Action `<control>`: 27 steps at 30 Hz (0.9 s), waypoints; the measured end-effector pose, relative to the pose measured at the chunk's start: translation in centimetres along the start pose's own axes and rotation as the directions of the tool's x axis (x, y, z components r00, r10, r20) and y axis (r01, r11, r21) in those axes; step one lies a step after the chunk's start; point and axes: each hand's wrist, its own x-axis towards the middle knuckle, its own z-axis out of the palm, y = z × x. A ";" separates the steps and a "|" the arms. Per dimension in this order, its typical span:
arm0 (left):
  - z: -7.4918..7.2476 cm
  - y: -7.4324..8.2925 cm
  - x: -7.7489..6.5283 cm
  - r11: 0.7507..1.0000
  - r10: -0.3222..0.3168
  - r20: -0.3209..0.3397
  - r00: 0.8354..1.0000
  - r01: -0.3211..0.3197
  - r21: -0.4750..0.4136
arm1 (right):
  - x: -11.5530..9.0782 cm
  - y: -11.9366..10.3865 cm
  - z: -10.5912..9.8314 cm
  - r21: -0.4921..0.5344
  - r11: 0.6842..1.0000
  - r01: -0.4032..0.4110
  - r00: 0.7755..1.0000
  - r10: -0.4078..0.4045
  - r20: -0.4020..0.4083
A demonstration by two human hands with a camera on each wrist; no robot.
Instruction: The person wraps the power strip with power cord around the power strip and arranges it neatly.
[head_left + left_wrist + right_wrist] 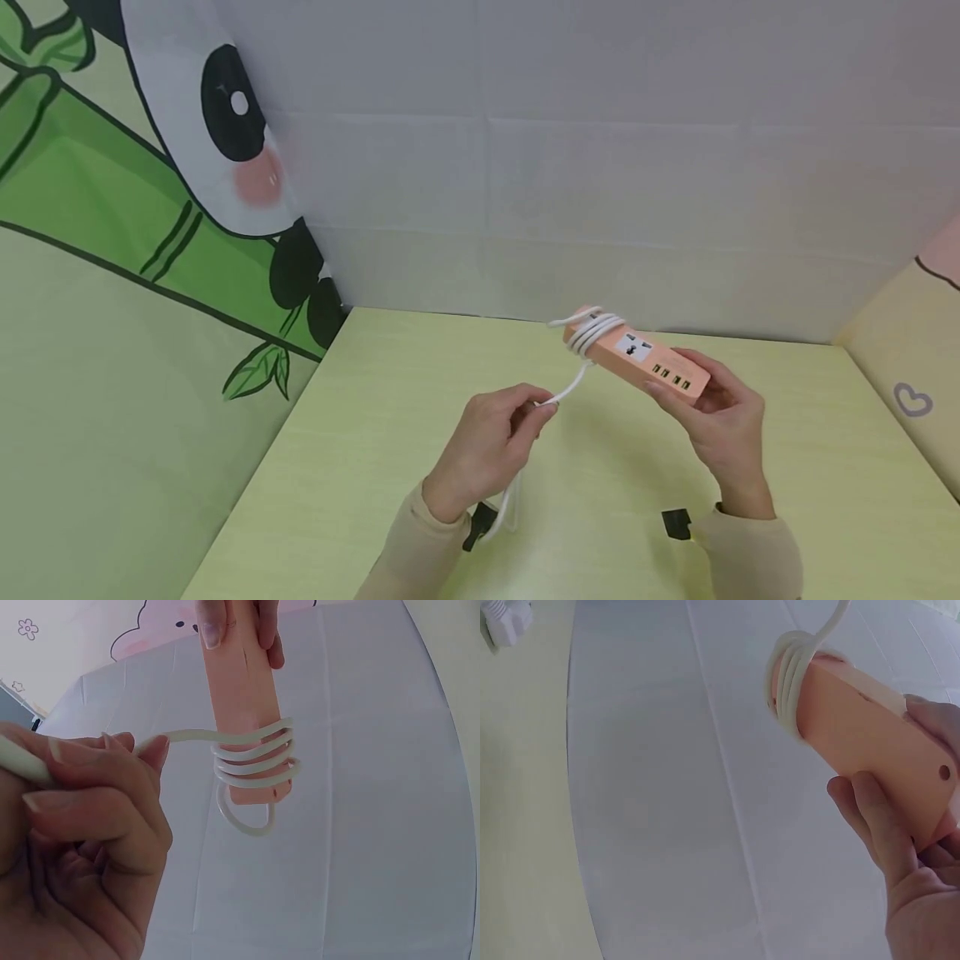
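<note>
An orange power strip (656, 363) with a white socket and several USB ports is raised over the table, tilted down to the right. My right hand (723, 421) grips its right end, thumb on the near side; in the right wrist view the fingers lie along its plain underside. White cord (255, 769) is wound in several turns around the strip's other end. From these turns a taut length runs to my left hand (495, 437), which pinches the cord between thumb and fingers. The rest of the cord (504, 504) hangs below the left wrist.
Below both hands is a pale yellow-green table (405, 367), with a grey-white wall (600, 183) behind it. A white plug (508, 622) lies on the table in the right wrist view's corner. Printed panels (112, 333) stand at the sides. Black pieces (677, 524) sit by the sleeves.
</note>
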 end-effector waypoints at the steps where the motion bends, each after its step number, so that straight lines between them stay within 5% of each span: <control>1: 0.0 -0.1 0.0 1.000 -0.004 -0.007 1.000 0.003 -0.008 | 0.0 0.1 0.0 -0.019 1.000 0.010 1.000 -0.010 0.013; 9: -0.3 -0.6 -0.1 0.997 0.070 -0.105 0.992 -0.069 0.019 | -0.4 0.6 -0.2 -0.110 0.989 0.095 0.989 -0.081 0.123; 16: -0.7 -1.2 -0.2 0.968 0.244 -0.185 0.952 -0.228 0.106 | -1.1 -0.2 -0.3 -0.215 0.970 0.111 0.963 -0.051 0.264; 19: -1.0 -1.4 -0.3 0.960 0.273 -0.198 0.941 -0.254 0.118 | -1.4 -0.5 -0.4 -0.236 0.967 0.101 0.936 -0.011 0.353; 27: -1.8 -1.8 -0.2 0.959 0.282 -0.165 0.945 -0.270 0.092 | -1.5 -0.9 -0.7 -0.179 0.970 0.162 0.838 -0.040 0.544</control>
